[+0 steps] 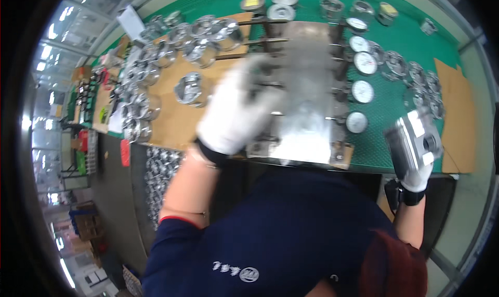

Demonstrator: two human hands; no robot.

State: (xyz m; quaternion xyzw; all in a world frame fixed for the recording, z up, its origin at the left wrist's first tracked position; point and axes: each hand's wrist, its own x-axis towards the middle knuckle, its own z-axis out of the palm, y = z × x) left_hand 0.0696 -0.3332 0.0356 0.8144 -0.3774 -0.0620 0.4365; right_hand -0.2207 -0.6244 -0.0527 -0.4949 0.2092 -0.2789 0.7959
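I see the right hand [416, 175] gripping a metal piston [416, 141] off the bench edge, rigid, heavy-looking, slick, best held by its skirt; left hand [236, 115] blurred on the gauge fixture [306, 89], grip unclear.

Pistons [156, 63] crowd left — green mat [390, 136] right open.

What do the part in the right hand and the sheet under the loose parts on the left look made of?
The part looks like bright machined metal, likely aluminium: silvery with glints. The sheet looks like matte brown cardboard.
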